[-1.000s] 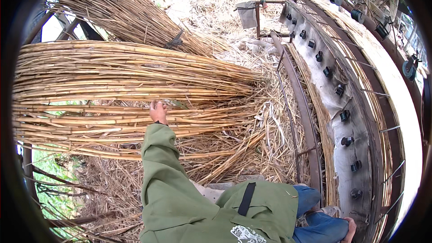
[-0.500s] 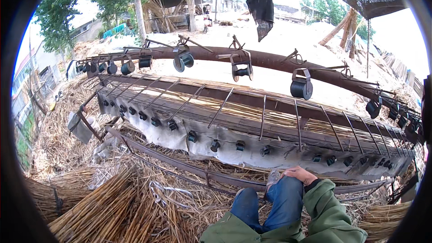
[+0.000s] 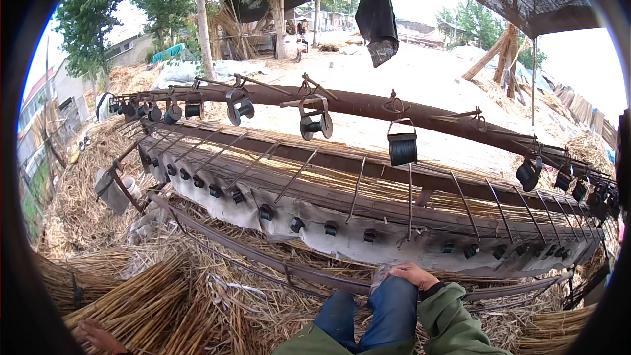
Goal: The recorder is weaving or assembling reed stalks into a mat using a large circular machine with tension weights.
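My right hand [image 3: 411, 274] lies on my right knee, fingers stretched over the blue trousers [image 3: 393, 302]. It holds nothing. At the lower left edge my left hand [image 3: 102, 338] comes into view beside a bundle of long, thin yellow-brown reeds [image 3: 148, 289]. Its fingers look stretched out at the reeds, with no clear grip on them. In front of my knees runs a long metal weaving frame [image 3: 434, 213] with upright rods and reeds laid along it. Small dark spools [image 3: 330, 228] line its near side, over pale sheeting [image 3: 315, 240].
A thick rusty beam [image 3: 355, 103] spans the far side, hung with larger wire spools [image 3: 403, 148]. Nearer, a curved metal rail [image 3: 263, 260] crosses before my knees. Loose straw [image 3: 230, 329] covers the ground. Another reed bundle [image 3: 559, 329] lies at right. Black cloth [image 3: 378, 20] hangs overhead.
My left hand has come into view at the lower left, by the reed bundle. The right hand stays on the knee. The view has shifted slightly, moving the frame leftward in the picture.
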### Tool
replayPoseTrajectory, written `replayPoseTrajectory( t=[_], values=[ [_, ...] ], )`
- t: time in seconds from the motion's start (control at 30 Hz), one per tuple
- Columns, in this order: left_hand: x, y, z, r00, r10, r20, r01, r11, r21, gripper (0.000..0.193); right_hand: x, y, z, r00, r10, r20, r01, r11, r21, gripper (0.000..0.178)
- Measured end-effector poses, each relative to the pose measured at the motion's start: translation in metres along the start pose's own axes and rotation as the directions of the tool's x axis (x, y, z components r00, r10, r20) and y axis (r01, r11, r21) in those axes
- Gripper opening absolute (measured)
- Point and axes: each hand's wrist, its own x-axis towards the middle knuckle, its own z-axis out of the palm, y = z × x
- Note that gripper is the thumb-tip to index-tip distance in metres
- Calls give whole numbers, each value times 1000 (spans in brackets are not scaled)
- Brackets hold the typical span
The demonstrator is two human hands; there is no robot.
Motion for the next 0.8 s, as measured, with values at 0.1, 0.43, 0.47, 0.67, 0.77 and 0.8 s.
replayPoseTrajectory(
  t=[0.1, 0.43, 0.47, 0.67, 0.77, 0.8],
  values=[
    [-100, 25, 50, 810, 286, 512, -139, 942, -307, 32, -1, 6, -1, 1000, -8, 1, 8, 1000, 3, 30],
    [-336, 76, 145, -76, 501, 862, -303, 812, -499, 19, -8, -124, 58, 822, -536, -195, 441, 814, -379, 64],
    [-365, 72, 139, -157, 515, 842, -258, 802, -539, 19, -11, -133, 65, 821, -535, -202, 437, 815, -381, 64],
    [-436, 79, 52, -353, 599, 719, 21, 773, -634, 17, -30, -129, 121, 753, -521, -403, 645, 458, 612, 35],
    [-432, 84, 34, -465, 440, 768, 61, 881, -468, 22, -47, -124, 109, 607, -555, -569, 780, 277, 561, 28],
    [-428, 89, 33, -515, 378, 769, 78, 914, -397, 27, -58, -130, 93, 531, -518, -671, 844, 258, 470, 30]
  ],
)
